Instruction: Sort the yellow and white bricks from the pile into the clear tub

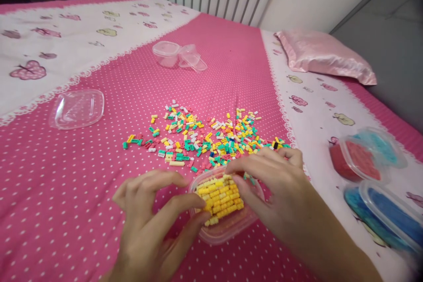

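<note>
A clear plastic container (228,231) sits in front of me and holds rows of yellow building bricks (221,196) packed into a block. My left hand (155,216) reaches in from the left, its thumb and index finger closed at the block's lower left edge. Over the container's right side is my right hand (280,189), with thumb and index fingertips at the upper right corner of the same bricks. That hand hides part of the container. Just beyond lies a loose spread of small bricks (194,139) in yellow, green, pink and white.
A clear lid (79,109) lies at left. Empty clear containers (166,53) stand farther back. On the right are containers with red contents (353,158) and blue contents (390,211). A pink pillow (325,55) lies on the dotted pink bedspread (132,97) near the wall.
</note>
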`<action>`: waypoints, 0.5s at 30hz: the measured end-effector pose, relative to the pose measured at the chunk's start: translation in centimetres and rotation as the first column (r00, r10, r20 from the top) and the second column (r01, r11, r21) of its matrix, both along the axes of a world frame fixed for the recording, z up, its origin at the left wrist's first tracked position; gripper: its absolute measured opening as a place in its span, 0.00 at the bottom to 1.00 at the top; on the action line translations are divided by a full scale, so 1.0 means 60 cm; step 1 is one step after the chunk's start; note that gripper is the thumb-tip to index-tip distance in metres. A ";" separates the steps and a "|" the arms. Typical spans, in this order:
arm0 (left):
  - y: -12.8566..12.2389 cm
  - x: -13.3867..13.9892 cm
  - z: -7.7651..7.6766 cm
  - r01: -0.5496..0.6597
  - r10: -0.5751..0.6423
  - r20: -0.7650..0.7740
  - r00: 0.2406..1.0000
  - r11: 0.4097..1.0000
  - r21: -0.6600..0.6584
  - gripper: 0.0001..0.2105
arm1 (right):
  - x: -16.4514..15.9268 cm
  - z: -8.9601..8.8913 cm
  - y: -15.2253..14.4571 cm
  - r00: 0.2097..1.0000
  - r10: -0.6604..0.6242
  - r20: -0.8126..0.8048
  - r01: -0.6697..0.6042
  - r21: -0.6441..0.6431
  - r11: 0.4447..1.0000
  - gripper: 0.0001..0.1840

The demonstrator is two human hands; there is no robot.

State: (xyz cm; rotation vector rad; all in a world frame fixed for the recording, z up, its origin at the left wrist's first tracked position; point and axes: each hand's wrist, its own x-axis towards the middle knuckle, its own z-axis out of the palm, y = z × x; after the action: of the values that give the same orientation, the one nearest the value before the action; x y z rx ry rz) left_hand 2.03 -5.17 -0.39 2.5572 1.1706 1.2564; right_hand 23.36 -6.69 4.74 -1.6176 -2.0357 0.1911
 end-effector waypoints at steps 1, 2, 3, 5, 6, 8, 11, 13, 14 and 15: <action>0.000 0.000 0.000 0.001 -0.001 0.003 1.000 1.000 -0.001 0.04 | 0.000 0.000 0.000 1.000 0.006 -0.001 -0.006 -0.003 1.000 0.10; 0.000 -0.001 0.000 0.004 -0.004 0.003 1.000 1.000 -0.003 0.04 | 0.001 0.000 0.000 1.000 0.002 -0.002 -0.002 -0.001 1.000 0.11; 0.000 -0.001 0.000 0.009 -0.009 0.003 1.000 1.000 -0.006 0.05 | 0.002 -0.001 0.000 1.000 -0.010 -0.002 0.010 0.005 1.000 0.11; -0.001 -0.001 0.000 0.016 -0.016 0.000 1.000 1.000 -0.014 0.06 | 0.003 -0.004 0.000 0.999 -0.047 -0.004 0.047 0.016 0.999 0.10; -0.001 -0.001 0.000 0.018 -0.018 -0.002 1.000 1.000 -0.016 0.06 | 0.003 -0.005 0.000 0.998 -0.055 -0.003 0.055 0.018 0.998 0.09; -0.001 -0.001 0.000 0.015 -0.015 -0.003 1.000 1.000 -0.015 0.05 | 0.003 -0.009 0.000 0.997 -0.073 0.006 0.073 0.009 0.997 0.09; -0.002 -0.001 -0.001 0.010 -0.010 -0.002 1.000 1.000 -0.016 0.05 | 0.003 -0.013 -0.002 0.993 -0.107 0.045 0.107 0.017 0.994 0.09; -0.002 -0.001 -0.001 0.004 -0.004 0.000 1.000 1.000 -0.018 0.05 | 0.004 -0.014 -0.005 0.987 -0.138 0.081 0.132 0.069 0.989 0.09; -0.002 -0.001 -0.001 0.003 -0.003 0.003 1.000 1.000 -0.019 0.05 | 0.004 -0.014 -0.006 0.986 -0.140 0.094 0.131 0.097 0.987 0.09; -0.002 -0.002 -0.001 0.001 -0.001 0.008 1.000 1.000 -0.019 0.05 | 0.004 -0.015 -0.007 0.986 -0.133 0.104 0.121 0.113 0.986 0.10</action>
State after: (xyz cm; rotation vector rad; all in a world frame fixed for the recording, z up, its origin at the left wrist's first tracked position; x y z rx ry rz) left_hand 1.92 -5.28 -0.48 2.5369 1.1744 1.2473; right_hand 23.58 -7.11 3.84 -1.7185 -1.9795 -0.0542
